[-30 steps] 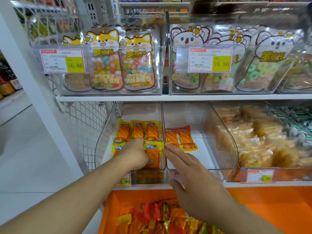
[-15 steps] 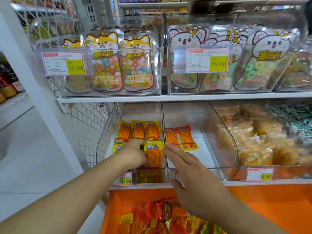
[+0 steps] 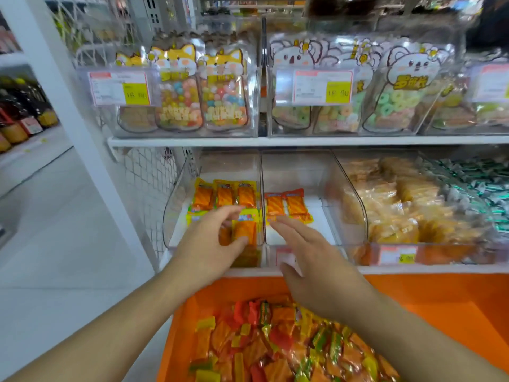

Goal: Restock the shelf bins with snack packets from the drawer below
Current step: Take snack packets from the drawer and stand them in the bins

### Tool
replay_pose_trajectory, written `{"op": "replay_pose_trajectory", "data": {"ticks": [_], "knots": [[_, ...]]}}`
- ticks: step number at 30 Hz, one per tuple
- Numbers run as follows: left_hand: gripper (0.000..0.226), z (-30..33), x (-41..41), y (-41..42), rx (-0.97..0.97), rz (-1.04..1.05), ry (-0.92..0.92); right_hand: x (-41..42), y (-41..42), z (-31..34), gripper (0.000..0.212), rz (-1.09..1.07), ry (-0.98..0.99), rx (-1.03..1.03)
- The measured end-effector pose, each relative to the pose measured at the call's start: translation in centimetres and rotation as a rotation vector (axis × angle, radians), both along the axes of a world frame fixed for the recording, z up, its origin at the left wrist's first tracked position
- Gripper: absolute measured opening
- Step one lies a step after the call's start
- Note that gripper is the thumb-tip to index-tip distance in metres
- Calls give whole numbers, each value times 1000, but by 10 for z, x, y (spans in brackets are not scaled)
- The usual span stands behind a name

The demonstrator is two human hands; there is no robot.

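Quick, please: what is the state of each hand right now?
Left hand: open, fingers loosely spread over the yellow-topped packet, gripping nothing.
Right hand: open, fingers straight, holding nothing.

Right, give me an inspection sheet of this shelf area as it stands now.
Surface: white shelf above, clear bins below it.
Job's things: left bin holds yellow-topped orange packets; middle bin holds two red-topped packets; orange drawer below holds a heap of mixed packets.
Clutter: nothing seen.
Grippers: left hand over the left bin, fingers loosely curled by a packet, grip unclear; right hand flat, fingers straight, at the middle bin's front.
Cables: nothing seen.
Surroundings: candy bags in upper bins, price tags, bottles far left.
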State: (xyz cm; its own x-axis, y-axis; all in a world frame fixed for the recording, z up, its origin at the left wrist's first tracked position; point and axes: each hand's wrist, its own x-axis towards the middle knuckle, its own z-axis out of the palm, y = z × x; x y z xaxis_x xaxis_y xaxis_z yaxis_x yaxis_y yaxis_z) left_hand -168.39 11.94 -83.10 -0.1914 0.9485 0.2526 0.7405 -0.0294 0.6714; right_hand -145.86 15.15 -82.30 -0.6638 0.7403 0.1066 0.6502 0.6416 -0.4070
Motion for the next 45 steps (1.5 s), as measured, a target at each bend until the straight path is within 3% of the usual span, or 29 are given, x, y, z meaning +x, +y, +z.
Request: {"op": "replay_pose_trajectory", "data": {"ticks": [4,10,17,21,25,27,34,35,38,39,42,45], "knots": [[35,-18,40,-46,53,-73,-123,25,-18,-8,52,-76,5,-10],[25,-109,76,-86,-337,-156,-116,57,-43,-66,15,-86,-203,-202],[30,-211,99,-91,-698,-337,80,86,-61,-181,47,-20,-608,-492],[34,-256,109,-78,-775,-470,213,81,-56,-230,70,77,-668,-514],[60,-297,111,-80,-843,-571,240,66,-47,-278,77,239,-670,-463],[62,-311,111,-84,-855,-568,263,64,-45,-295,80,289,-678,-420],[37,-324,108,-83,-807,-524,171,62,-44,-314,70,365,-712,-296],[40,-324,108,-83,-801,-506,114,63,-45,-313,69,351,-697,-309],[76,-320,106,-83,-773,-450,-120,64,-45,-310,65,252,-517,-436],[75,-318,105,-81,-781,-434,-172,63,-45,-306,63,205,-435,-504],[37,-308,95,-75,-843,-395,-115,59,-46,-295,48,69,-291,-604],[24,-296,79,-71,-941,-327,39,62,-49,-292,62,45,-385,-663]]}}
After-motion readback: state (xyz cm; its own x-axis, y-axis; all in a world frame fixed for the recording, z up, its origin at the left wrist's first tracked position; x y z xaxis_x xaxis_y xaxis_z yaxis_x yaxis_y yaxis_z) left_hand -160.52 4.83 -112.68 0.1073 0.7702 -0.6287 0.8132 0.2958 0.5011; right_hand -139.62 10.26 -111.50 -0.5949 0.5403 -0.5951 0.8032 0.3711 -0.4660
